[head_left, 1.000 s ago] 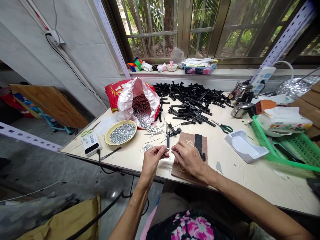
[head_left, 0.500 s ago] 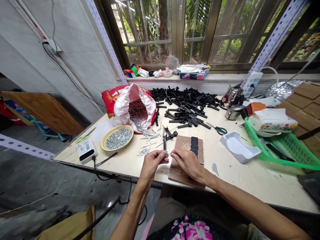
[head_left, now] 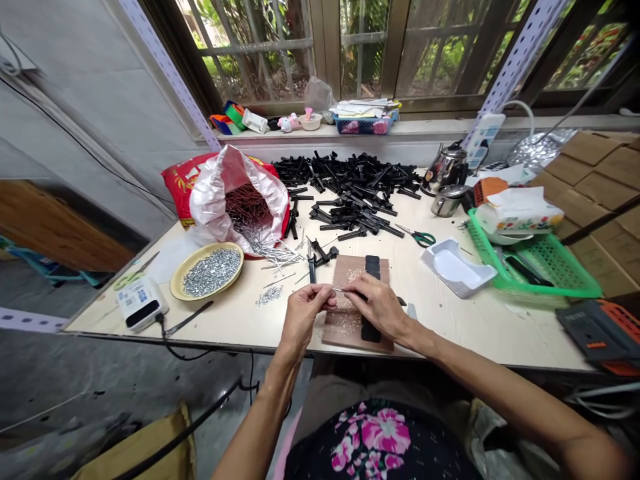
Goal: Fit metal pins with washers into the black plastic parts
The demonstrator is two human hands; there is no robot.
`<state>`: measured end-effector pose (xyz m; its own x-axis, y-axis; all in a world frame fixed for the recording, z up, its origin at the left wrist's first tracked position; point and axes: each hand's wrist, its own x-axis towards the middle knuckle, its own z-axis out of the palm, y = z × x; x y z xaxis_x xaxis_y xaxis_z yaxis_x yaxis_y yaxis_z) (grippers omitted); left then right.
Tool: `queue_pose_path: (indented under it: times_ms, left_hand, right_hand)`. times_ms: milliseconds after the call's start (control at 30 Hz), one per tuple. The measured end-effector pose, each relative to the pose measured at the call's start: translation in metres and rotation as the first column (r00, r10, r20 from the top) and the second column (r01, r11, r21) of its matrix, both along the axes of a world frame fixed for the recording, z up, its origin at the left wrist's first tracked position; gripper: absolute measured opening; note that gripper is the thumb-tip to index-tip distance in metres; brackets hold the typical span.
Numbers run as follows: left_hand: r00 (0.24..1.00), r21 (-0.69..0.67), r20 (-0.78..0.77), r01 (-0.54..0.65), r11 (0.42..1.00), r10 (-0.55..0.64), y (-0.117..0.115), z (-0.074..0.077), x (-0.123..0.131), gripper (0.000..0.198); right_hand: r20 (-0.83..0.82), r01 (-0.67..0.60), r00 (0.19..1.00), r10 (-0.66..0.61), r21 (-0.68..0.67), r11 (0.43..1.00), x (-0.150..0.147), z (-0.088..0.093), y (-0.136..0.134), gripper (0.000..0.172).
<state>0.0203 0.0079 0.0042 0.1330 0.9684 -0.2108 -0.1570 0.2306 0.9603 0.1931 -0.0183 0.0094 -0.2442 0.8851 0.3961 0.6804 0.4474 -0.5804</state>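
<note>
box: white box (head_left: 140,303) with a black cable, near the left edge of the bench (head_left: 475,320).
dish: yellow dish (head_left: 175,288) full of small silver parts, just right of the box.
bag: open bag (head_left: 215,193) on its side behind the dish, thin metal rods spilling out.
left hand: left hand (head_left: 303,313) with fingertips clenched on the left end of the pin.
pin: thin metal pin (head_left: 339,289), roughly level, held between both hands above the board.
board: brown board (head_left: 345,327) flat at the near bench edge, a row of black pieces on it.
right hand: right hand (head_left: 380,307) pinching the pin's right end, over the board.
pile: heap of black pieces (head_left: 350,190) behind the board.
scissors: green-handled scissors (head_left: 420,235), right of the pile.
tray: white tray (head_left: 457,267), right of the board.
basket: green basket (head_left: 550,267), far right.
</note>
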Motion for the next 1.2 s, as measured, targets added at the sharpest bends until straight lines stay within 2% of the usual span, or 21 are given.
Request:
queue_pose_path:
  times_ms: [167, 233, 367, 533, 667, 767, 867, 967, 1067, 1133, 1200]
  left_hand:
    - [0.992, 0.043, -0.120, 0.049, 0.998, -0.044, 0.002, -0.002, -0.003, 0.028]
    - [0.991, 0.044, -0.124, 0.051, 0.998, -0.046, 0.004, -0.003, -0.004, 0.028]
    - [0.992, 0.015, -0.113, 0.056, 0.998, -0.054, 0.008, -0.004, -0.002, 0.027]
    - [0.992, 0.004, -0.107, 0.063, 0.998, -0.062, 0.010, -0.006, 0.004, 0.029]
    - [0.994, -0.024, -0.075, 0.076, 0.997, -0.078, 0.008, -0.008, 0.010, 0.031]
    - [0.994, -0.048, -0.046, 0.095, 0.994, -0.097, 0.009, -0.007, 0.014, 0.034]
    - [0.997, -0.034, -0.063, 0.037, 0.999, -0.039, 0.009, -0.006, 0.016, 0.040]
    - [0.990, 0.024, -0.132, -0.039, 0.999, 0.042, 0.007, -0.009, 0.016, 0.047]
    - [0.960, 0.075, -0.280, 0.017, 0.997, 0.004, -0.002, -0.019, 0.018, 0.046]
    - [0.907, 0.164, -0.421, 0.088, 0.983, -0.011, -0.010, -0.028, 0.021, 0.041]
    - [0.840, 0.302, -0.541, 0.150, 0.941, 0.040, -0.017, -0.037, 0.025, 0.034]
  right_hand:
    - [0.260, 0.080, 0.959, -0.110, 0.123, 0.989, -0.001, -0.002, 0.000, 0.021]
    - [0.293, 0.088, 0.947, -0.128, 0.144, 0.986, -0.002, -0.002, 0.000, 0.022]
    - [0.278, 0.083, 0.954, -0.113, 0.118, 0.990, -0.002, -0.001, 0.002, 0.019]
    - [0.309, 0.113, 0.940, -0.145, 0.120, 0.986, 0.005, -0.005, 0.003, 0.026]
    - [0.189, 0.091, 0.977, -0.103, 0.073, 0.993, 0.013, -0.010, 0.003, 0.021]
    - [0.160, 0.087, 0.983, -0.093, 0.047, 0.995, 0.018, -0.012, 0.001, 0.021]
    - [0.151, 0.114, 0.981, -0.119, 0.039, 0.993, 0.027, -0.014, -0.002, 0.021]
    - [0.151, 0.179, 0.971, -0.183, 0.039, 0.983, 0.044, -0.018, 0.004, 0.020]
    - [0.235, 0.249, 0.936, -0.261, 0.080, 0.965, 0.068, -0.023, 0.024, 0.019]
    - [0.338, 0.256, 0.891, -0.304, 0.179, 0.950, 0.083, -0.027, 0.041, 0.019]
    - [0.437, 0.195, 0.836, -0.332, 0.329, 0.924, 0.092, -0.033, 0.053, 0.020]
